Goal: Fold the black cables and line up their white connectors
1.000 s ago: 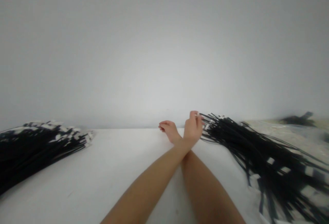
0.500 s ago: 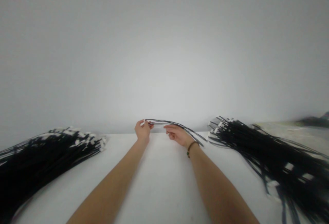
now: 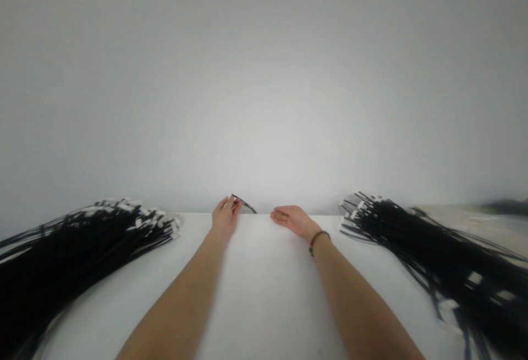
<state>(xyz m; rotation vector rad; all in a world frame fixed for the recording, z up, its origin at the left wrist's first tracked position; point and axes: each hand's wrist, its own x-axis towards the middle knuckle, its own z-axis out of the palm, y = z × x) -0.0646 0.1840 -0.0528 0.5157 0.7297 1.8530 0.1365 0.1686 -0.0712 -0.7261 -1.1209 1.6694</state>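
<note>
White table spans the lower frame. Lower L: big pile of blk cables w/ white ends, tips twd ctr. Lower R: 2nd blk cable bundle, white tips twd ctr too, pale stuff behind, far R, too blurry to ID.

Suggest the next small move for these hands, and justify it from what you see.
Probably the right hand should ease toward the left hand and steady the dark cords: they trail from the left hand's fingers, while the right hand looks open and empty.
</note>
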